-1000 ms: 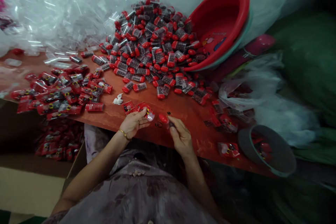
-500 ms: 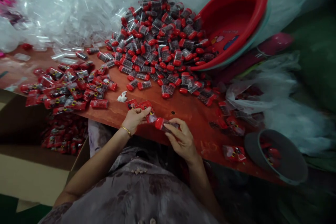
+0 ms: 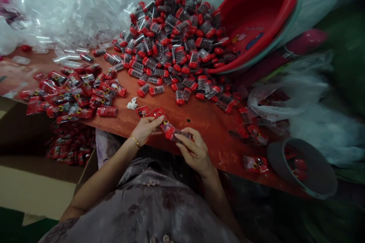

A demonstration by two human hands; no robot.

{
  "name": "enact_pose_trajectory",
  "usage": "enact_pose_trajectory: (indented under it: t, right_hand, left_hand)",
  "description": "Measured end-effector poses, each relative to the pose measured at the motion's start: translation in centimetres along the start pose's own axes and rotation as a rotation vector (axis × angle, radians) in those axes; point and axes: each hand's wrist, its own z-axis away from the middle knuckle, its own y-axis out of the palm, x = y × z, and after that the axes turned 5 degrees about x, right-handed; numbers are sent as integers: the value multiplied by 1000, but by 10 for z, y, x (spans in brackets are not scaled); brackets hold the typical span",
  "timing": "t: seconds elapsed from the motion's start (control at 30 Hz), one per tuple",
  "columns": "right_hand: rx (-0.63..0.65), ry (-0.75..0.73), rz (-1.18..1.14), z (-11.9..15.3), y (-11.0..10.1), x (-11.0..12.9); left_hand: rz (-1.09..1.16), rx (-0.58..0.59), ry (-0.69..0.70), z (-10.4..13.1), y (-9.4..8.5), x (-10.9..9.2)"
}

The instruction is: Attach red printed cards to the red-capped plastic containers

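My left hand (image 3: pixel 146 129) is closed on a small red printed plastic sleeve (image 3: pixel 165 122), thumb on top, near the table's front edge. Between thumb and fingers, my right hand (image 3: pixel 196 151) grips a small clear container with a red cap (image 3: pixel 170 132). Its red end points left and meets the sleeve's end; whether it is inside the sleeve I cannot tell. More flat red sleeves (image 3: pixel 143 111) lie just beyond my left hand. A scrap of white material (image 3: pixel 132 103) is on the table near them.
A large heap of red-capped containers (image 3: pixel 179 53) fills the table's back, against a tilted red basin (image 3: pixel 273 11). Wrapped containers (image 3: pixel 74 91) lie at left, above a cardboard box (image 3: pixel 37 182) holding more. At right are a grey bowl (image 3: pixel 302 167) and plastic bags (image 3: pixel 308 102).
My right hand has moved the container slightly left, so its red cap now meets the sleeve in my left hand. The whole view has shifted a little.
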Motion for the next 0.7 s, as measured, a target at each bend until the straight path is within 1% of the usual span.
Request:
enact_pose_trajectory:
  t: [0.1,0.23,0.3,0.37,0.43,0.5,0.57,0.7]
  right_hand:
    - [-41,37,13,-2,8,3]
    - [-148,74,34,-6,20,8]
    - [-203,96,57,-8,26,9]
    - [-236,128,65,-10,30,9]
    - [-238,153,50,-11,33,10]
    - [-203,159,24,-13,36,11]
    - [-181,163,3,-14,39,14]
    - [-254,213,-37,-15,46,20]
  left_hand:
    - [29,-5,38,1,3,3]
    - [126,-62,109,3,15,10]
    - [177,-98,109,4,22,14]
    - [222,-110,100,4,27,18]
    - [249,-101,95,4,30,20]
    - [257,-91,100,3,31,21]
    - [262,-84,135,2,31,20]
    - [269,-54,194,0,30,17]
